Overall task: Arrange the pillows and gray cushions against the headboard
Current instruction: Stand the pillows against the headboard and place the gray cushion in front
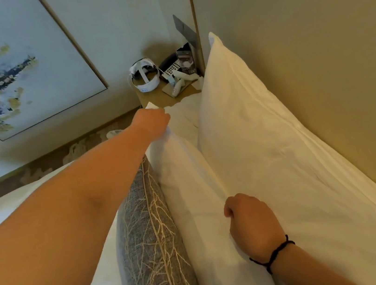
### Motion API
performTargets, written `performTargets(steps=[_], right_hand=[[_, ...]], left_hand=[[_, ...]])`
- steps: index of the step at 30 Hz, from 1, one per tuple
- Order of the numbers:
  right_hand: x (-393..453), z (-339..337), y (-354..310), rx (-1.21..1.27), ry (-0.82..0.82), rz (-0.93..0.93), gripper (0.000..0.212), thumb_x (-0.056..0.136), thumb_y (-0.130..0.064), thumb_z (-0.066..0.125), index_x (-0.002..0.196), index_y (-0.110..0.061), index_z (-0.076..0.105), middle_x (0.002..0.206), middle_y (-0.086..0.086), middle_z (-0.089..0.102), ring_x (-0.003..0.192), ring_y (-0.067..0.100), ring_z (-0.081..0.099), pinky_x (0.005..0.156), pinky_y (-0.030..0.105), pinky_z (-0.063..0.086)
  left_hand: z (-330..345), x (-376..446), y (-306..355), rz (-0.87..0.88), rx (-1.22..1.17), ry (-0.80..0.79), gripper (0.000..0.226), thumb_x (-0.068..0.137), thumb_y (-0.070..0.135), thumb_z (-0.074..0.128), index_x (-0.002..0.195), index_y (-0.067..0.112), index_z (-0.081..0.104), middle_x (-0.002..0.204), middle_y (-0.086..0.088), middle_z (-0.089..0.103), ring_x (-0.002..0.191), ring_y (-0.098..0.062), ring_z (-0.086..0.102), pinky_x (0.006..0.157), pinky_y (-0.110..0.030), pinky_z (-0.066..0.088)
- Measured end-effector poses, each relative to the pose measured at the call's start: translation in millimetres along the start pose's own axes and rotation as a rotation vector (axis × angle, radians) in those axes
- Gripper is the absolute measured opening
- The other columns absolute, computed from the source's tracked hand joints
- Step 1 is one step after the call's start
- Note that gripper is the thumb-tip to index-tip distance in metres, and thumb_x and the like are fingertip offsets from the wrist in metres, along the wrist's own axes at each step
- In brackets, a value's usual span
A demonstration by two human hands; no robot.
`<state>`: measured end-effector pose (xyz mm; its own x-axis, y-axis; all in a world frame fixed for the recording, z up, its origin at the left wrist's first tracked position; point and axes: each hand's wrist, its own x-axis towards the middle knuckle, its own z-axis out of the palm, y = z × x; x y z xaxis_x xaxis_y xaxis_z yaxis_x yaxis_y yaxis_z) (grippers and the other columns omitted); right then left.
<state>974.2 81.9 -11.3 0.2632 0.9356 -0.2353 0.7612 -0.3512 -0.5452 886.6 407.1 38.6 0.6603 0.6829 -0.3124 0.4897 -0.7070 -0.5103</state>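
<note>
White front pillow (189,191) leans between our hands: left hand (152,123) pinches its far corner, right hand (250,223) fists its near edge. We count two pillows, back pillow (255,144) against headboard (314,50), one gray cushion (147,234).

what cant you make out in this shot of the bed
- Head view: fingertips of the left hand, curled out of sight behind the front white pillow.
- Grey branch-patterned cushion: lower end cut by the bottom edge.
- Small items on the wooden nightstand: too small to identify.
</note>
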Motion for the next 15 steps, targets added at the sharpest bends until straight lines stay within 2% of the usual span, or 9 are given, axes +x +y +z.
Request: performTargets(steps=[2,4,8,12,15], right_hand=[[0.6,-0.5,-0.1,-0.017,-0.03,-0.001,0.029,0.089,-0.003,0.041,0.104,-0.018,0.06,0.104,-0.001,0.06,0.09,0.017,0.057,0.073,0.025,0.041],[3.0,-3.3,0.0,-0.026,-0.044,-0.001,0.029,0.09,-0.004,0.041,0.106,-0.018,0.06,0.106,-0.001,0.06,0.093,0.018,0.057,0.075,0.026,0.041],[6.4,-8.3,0.1,-0.028,-0.052,0.001,0.028,0.093,-0.007,0.041,0.109,-0.019,0.06,0.109,-0.002,0.06,0.097,0.016,0.056,0.08,0.023,0.041],[8.8,-9.7,-2.0,-0.034,-0.042,0.001,0.028,0.094,-0.008,0.04,0.111,-0.019,0.059,0.111,-0.003,0.059,0.099,0.016,0.056,0.083,0.022,0.041],[6.4,-9.4,-7.1,-0.121,0.059,0.007,0.022,0.089,-0.005,0.048,0.101,-0.017,0.062,0.098,-0.001,0.062,0.086,0.017,0.059,0.075,0.024,0.045]], left_hand=[[-3.6,11.8,-9.7,-0.03,-0.055,0.025,0.018,0.099,0.018,0.049,0.115,0.012,0.056,0.11,-0.007,0.059,0.101,-0.03,0.061,0.08,-0.044,0.053],[-10.1,23.3,-17.3,-0.044,-0.095,0.057,0.018,0.099,0.013,0.047,0.113,0.008,0.057,0.11,-0.011,0.06,0.098,-0.032,0.061,0.071,-0.04,0.047],[-20.1,39.6,-23.1,-0.029,-0.127,0.09,0.018,0.098,0.005,0.048,0.113,0.002,0.055,0.109,-0.016,0.059,0.08,-0.029,0.051,0.064,-0.038,0.04],[-17.4,44.6,-18.5,-0.042,-0.2,0.202,0.021,0.097,0.004,0.047,0.115,-0.001,0.056,0.114,-0.02,0.059,0.095,-0.038,0.061,0.065,-0.041,0.042],[-13.6,50.6,-3.2,-0.134,-0.266,0.276,0.023,0.097,0.004,0.045,0.116,-0.001,0.057,0.115,-0.021,0.059,0.098,-0.038,0.062,0.07,-0.043,0.047]])
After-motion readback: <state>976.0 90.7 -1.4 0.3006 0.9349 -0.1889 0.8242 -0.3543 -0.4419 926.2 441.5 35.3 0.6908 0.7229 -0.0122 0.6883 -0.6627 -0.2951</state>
